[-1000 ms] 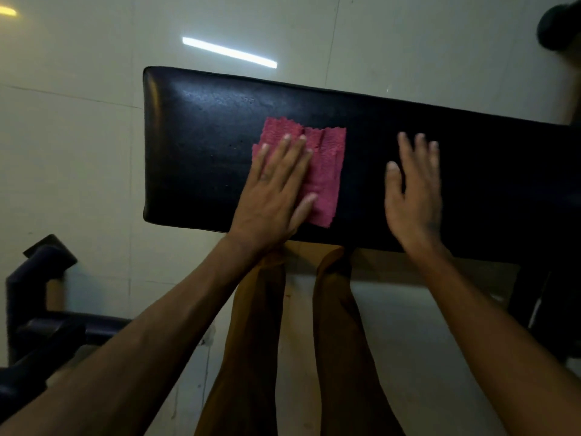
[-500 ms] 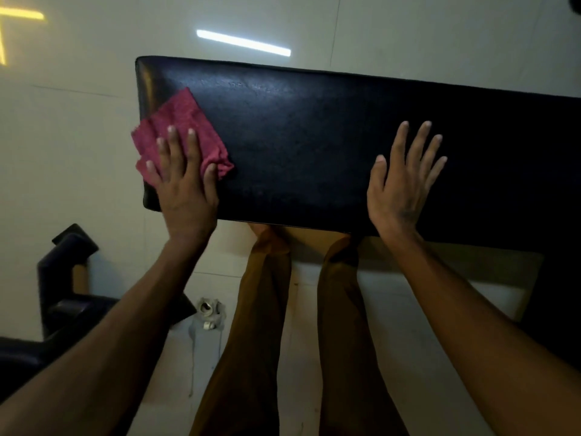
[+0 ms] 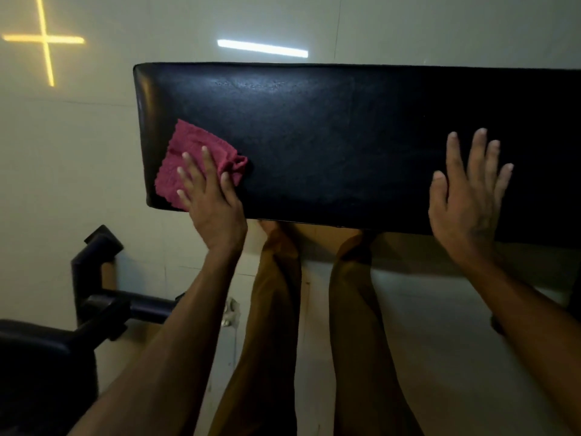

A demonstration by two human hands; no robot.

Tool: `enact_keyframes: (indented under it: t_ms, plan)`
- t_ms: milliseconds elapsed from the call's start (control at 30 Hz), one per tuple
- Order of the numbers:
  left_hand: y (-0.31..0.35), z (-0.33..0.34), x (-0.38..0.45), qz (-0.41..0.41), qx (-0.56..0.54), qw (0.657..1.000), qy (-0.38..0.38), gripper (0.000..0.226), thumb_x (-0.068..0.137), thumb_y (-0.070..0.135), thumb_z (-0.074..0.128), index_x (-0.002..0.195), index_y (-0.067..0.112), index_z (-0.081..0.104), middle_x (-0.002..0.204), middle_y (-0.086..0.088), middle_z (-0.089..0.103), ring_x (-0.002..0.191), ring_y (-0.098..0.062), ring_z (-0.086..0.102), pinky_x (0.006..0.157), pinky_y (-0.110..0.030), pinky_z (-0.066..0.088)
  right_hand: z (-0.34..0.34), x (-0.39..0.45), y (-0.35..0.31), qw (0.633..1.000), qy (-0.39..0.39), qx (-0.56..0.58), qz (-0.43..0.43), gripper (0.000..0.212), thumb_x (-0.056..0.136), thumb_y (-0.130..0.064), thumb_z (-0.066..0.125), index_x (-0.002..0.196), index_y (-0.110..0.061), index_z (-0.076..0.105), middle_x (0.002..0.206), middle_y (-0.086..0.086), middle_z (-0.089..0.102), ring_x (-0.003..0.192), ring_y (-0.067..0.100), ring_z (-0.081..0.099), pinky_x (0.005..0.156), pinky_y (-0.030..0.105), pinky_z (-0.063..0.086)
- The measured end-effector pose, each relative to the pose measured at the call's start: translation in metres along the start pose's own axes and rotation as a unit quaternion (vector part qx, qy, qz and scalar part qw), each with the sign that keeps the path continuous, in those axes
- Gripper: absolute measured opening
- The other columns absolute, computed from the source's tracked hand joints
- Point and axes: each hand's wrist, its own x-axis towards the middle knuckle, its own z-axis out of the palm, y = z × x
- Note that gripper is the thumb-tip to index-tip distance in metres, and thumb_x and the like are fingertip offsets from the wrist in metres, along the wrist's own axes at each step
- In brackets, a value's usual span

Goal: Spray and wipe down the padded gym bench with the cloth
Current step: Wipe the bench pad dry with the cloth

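Note:
The black padded bench point(image 3: 330, 136) runs across the view from left to right. A crumpled pink cloth point(image 3: 195, 152) lies on its near-left corner. My left hand point(image 3: 210, 196) presses flat on the cloth, fingers spread over it. My right hand point(image 3: 468, 190) rests flat on the pad near the right side, fingers apart, holding nothing. No spray bottle is in view.
My legs in tan trousers point(image 3: 276, 309) stand against the bench's near edge. Black gym equipment with a tube frame point(image 3: 94, 297) sits low on the left. A small crumpled object point(image 3: 231, 311) lies on the pale tiled floor point(image 3: 78, 152).
My left hand swept the cloth from the bench's middle to its left end, then back slightly toward the near edge. The right hand stayed planted on the pad.

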Motion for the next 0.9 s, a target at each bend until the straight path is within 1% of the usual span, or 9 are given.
enact_keyframes:
  t_ms: [133,200,333,433,500,567,667,767,900]
  plan:
    - [0.006,-0.006,0.027,-0.191,-0.076,0.976,0.069,0.053,0.109,0.033,0.023,0.16,0.023,0.011,0.168,-0.012,0.001,0.154,-0.036,0.0,0.124,-0.052,0.004,0.008,0.002,-0.016,0.998,0.026,-0.002,0.057,0.061,0.103,-0.032,0.033,0.159,-0.025,0.013,0.167,0.012,0.004,0.154,0.035,0.002,0.121,0.061,0.002]
    - [0.027,0.008,0.012,-0.185,-0.075,0.977,0.069,0.053,0.109,0.034,0.023,0.16,0.023,0.011,0.167,-0.013,-0.001,0.153,-0.039,-0.002,0.124,-0.054,0.002,0.013,0.003,-0.029,0.996,0.042,0.006,0.082,0.061,0.102,-0.032,0.034,0.159,-0.024,0.014,0.167,0.014,0.006,0.153,0.036,0.002,0.121,0.06,0.002]
    - [0.069,0.048,-0.056,-0.093,-0.08,0.992,0.033,0.054,0.108,0.035,0.024,0.16,0.026,0.011,0.167,-0.014,-0.004,0.152,-0.04,-0.007,0.122,-0.054,-0.002,0.013,0.002,-0.03,0.996,0.028,0.03,0.085,0.06,0.104,-0.036,0.031,0.16,-0.024,0.012,0.167,0.014,0.003,0.154,0.034,0.0,0.122,0.058,-0.001]
    - [0.107,0.075,-0.105,0.006,-0.051,0.998,-0.034,0.056,0.106,0.041,0.021,0.159,0.027,0.011,0.167,-0.016,-0.003,0.152,-0.041,-0.007,0.123,-0.057,-0.002,0.006,-0.001,-0.012,0.999,0.009,0.031,0.031,0.058,0.105,-0.037,0.029,0.16,-0.026,0.013,0.167,0.012,0.003,0.154,0.032,0.0,0.123,0.055,-0.001]
    - [0.125,0.089,-0.13,0.095,-0.017,0.993,-0.07,0.056,0.106,0.042,0.021,0.159,0.026,0.014,0.166,-0.018,0.001,0.152,-0.043,-0.004,0.122,-0.058,-0.001,0.0,-0.002,0.007,1.0,0.0,0.025,0.014,0.056,0.105,-0.037,0.028,0.159,-0.029,0.015,0.167,0.011,0.004,0.154,0.032,0.0,0.122,0.054,-0.002]
    - [0.14,0.101,-0.147,0.163,0.014,0.983,-0.085,0.056,0.106,0.042,0.022,0.158,0.024,0.016,0.166,-0.019,0.005,0.151,-0.044,-0.001,0.122,-0.057,-0.001,-0.006,-0.006,0.031,0.999,0.004,0.023,0.037,0.055,0.106,-0.036,0.027,0.159,-0.03,0.015,0.167,0.011,0.003,0.154,0.032,-0.001,0.122,0.054,-0.002]
    - [0.167,0.115,-0.161,0.253,0.055,0.961,-0.099,0.056,0.106,0.04,0.029,0.158,0.022,0.021,0.165,-0.02,0.01,0.151,-0.044,0.003,0.123,-0.056,0.0,-0.013,-0.012,0.066,0.997,0.021,0.022,0.073,0.054,0.106,-0.034,0.025,0.159,-0.029,0.015,0.167,0.011,0.005,0.154,0.032,0.0,0.123,0.053,0.001]
    - [0.195,0.126,-0.167,0.36,0.098,0.92,-0.12,0.06,0.104,0.036,0.044,0.159,0.022,0.022,0.165,-0.018,0.013,0.152,-0.043,0.006,0.123,-0.056,0.003,-0.02,-0.019,0.09,0.997,0.022,0.04,0.069,0.053,0.106,-0.032,0.026,0.159,-0.027,0.018,0.167,0.013,0.007,0.154,0.033,0.001,0.125,0.05,0.007]
    - [0.227,0.133,-0.162,0.453,0.136,0.865,-0.167,0.058,0.107,0.041,0.027,0.16,0.024,0.012,0.167,-0.015,0.004,0.153,-0.039,-0.002,0.124,-0.055,-0.003,-0.023,-0.023,0.108,0.994,0.039,0.019,0.1,0.053,0.106,-0.032,0.026,0.159,-0.026,0.019,0.167,0.014,0.008,0.154,0.034,0.003,0.124,0.051,0.008]
